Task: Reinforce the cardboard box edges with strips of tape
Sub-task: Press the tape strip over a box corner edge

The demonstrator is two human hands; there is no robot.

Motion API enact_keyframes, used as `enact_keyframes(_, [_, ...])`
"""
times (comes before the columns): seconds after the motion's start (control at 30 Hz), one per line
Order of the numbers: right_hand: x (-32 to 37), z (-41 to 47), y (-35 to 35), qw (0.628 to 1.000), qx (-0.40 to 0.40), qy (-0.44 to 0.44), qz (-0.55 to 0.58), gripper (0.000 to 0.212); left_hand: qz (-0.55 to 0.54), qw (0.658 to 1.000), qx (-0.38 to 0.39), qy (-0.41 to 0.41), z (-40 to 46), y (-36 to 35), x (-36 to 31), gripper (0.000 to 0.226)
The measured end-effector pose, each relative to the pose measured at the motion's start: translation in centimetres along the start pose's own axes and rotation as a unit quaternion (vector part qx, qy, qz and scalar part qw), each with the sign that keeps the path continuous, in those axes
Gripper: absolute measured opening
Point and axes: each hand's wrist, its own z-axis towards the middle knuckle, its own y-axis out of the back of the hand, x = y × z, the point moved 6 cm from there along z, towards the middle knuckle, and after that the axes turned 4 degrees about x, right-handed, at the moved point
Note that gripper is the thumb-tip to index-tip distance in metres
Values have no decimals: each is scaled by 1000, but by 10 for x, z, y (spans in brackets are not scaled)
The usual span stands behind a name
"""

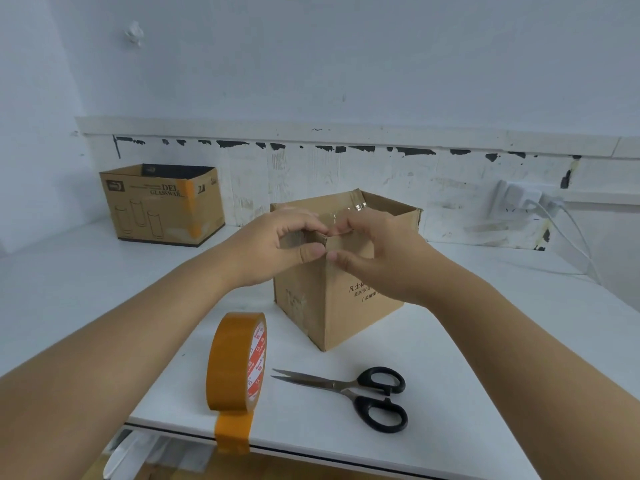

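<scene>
With your left hand (277, 247) and right hand (377, 258) both pinching the near top corner of the open brown cardboard box (332, 306) mid-table, uneven thumb pressure could wrinkle the clear tape strip (341, 220) there.

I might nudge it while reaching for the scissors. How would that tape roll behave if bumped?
The tape roll stands on its edge, so it would probably roll or topple. Its loose end looks stuck over the table edge, which may tether it somewhat.
</scene>
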Motion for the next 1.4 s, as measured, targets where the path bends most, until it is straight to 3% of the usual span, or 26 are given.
enact_keyframes(0.5, [3,1,-5,999,-8,18,-44,34,56,997,44,-35,0,-1,-4,43])
enact_keyframes(1.17, [5,0,-10,994,-8,9,-107,42,70,996,-4,-56,-3,-7,-9,51])
enact_keyframes(1.4, [7,-3,-10,991,3,2,-137,44,96,994,13,-39,-4,-5,-11,50])
